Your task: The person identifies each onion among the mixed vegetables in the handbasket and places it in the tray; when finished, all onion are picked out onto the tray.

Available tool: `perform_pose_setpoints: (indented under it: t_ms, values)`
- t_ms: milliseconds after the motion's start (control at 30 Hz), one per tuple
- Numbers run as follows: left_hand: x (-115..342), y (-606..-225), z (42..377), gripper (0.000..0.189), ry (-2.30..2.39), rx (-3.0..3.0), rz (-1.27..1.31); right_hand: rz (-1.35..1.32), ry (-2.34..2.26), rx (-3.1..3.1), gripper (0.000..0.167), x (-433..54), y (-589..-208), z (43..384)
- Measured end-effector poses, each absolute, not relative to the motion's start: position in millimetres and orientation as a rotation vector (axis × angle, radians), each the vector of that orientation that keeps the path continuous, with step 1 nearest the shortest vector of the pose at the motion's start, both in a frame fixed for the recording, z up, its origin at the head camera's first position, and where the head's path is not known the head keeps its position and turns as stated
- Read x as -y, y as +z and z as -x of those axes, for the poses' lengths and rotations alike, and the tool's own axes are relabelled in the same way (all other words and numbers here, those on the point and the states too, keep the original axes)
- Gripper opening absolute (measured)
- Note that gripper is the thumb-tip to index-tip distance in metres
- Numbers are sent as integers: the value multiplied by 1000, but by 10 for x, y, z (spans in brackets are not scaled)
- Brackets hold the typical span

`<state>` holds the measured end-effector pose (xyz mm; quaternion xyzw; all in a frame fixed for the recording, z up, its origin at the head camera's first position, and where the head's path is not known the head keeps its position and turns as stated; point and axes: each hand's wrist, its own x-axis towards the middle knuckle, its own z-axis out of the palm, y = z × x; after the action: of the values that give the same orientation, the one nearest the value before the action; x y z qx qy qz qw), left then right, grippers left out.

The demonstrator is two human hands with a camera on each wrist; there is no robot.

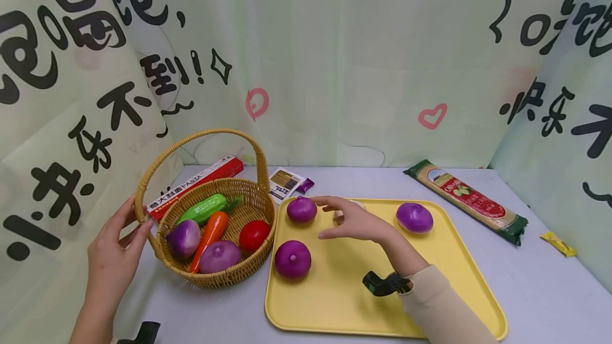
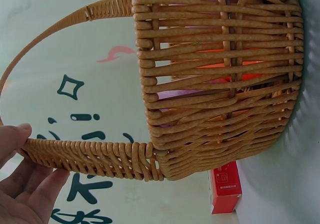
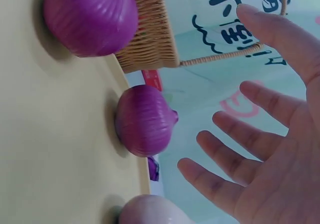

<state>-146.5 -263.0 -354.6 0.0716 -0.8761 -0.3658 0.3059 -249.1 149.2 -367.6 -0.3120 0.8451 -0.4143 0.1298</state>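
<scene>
My left hand [image 1: 115, 248] pinches the side of the handle of a wicker basket [image 1: 229, 278], thumb and fingers on either side of it. In the basket lie a green cucumber [image 1: 203, 208], a carrot [image 1: 210, 240], a tomato [image 1: 254, 235] and two purple onions [image 1: 220, 257]. Over a yellow tray [image 1: 344, 301], my right hand [image 1: 354, 220] is held with fingers spread and nothing in it. Its fingertips are near a purple onion [image 1: 302, 209] at the tray's back left. A pale bulb [image 3: 152, 211] is partly hidden by this hand in the head view.
Two more purple onions sit on the tray, one front left [image 1: 292, 259], one back right [image 1: 414, 217]. Behind the basket lies a red pasta box [image 1: 196, 185]. A small packet [image 1: 285, 182] lies behind the tray; a long pasta bag [image 1: 468, 198] and yellow sachet [image 1: 558, 243] lie right.
</scene>
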Motion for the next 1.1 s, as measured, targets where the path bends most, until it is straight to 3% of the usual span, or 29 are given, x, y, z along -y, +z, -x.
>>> perform_pose_setpoints:
  t_ms: [1100]
  values:
    - [2613,-3543,1463,60,-957,2326,-233,965,-1254,-2440,64,-1331,-3266,2713]
